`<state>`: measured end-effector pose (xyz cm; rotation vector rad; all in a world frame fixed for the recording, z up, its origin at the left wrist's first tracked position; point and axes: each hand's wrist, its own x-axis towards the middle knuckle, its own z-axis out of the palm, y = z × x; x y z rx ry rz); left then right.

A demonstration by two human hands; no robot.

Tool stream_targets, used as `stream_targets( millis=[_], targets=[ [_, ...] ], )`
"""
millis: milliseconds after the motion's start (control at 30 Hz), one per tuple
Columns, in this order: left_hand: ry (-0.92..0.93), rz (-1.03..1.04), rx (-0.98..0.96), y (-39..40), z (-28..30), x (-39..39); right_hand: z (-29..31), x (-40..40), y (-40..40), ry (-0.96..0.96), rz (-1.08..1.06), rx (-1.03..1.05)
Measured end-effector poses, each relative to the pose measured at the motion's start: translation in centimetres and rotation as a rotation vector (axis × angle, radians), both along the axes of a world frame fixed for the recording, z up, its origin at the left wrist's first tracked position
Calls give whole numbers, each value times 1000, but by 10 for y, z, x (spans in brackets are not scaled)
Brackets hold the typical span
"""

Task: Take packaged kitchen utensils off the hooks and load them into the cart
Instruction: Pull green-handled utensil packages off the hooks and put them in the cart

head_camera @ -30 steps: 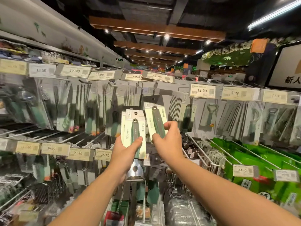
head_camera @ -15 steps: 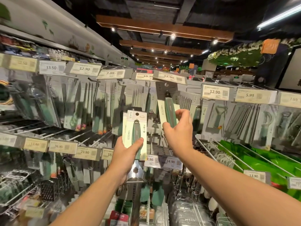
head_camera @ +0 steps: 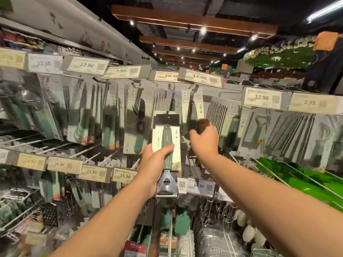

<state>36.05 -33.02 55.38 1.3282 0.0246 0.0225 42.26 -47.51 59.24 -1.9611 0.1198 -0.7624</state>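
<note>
Left hand grips a carded scraper; right hand (blurred) pinches a hanging pack.

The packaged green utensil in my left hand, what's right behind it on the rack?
Behind the packaged green utensil held by the left hand, more carded packs hang on hooks. Whatever sits directly behind its card is covered.

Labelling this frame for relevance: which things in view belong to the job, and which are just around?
Job:
left hand gripping a carded green-handled utensil
right hand at a hanging pack; grip blurred
hook above it

Just around:
price tags
peeler pack
green boxes
graters
</note>
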Motion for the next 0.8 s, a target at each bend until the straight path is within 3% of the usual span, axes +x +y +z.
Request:
stream_targets(
  millis=[100,300,533,800],
  targets=[
    [48,-15,0,-4,-1,11,5,28,-7,113,112,270],
    [51,-42,-3,-10,1,27,27,74,-21,255,263,472],
    [45,-45,28,-10,2,37,26,98,-28,365,269,267],
    [-4,-61,46,-20,2,39,0,33,-6,120,220,76]
  ],
)
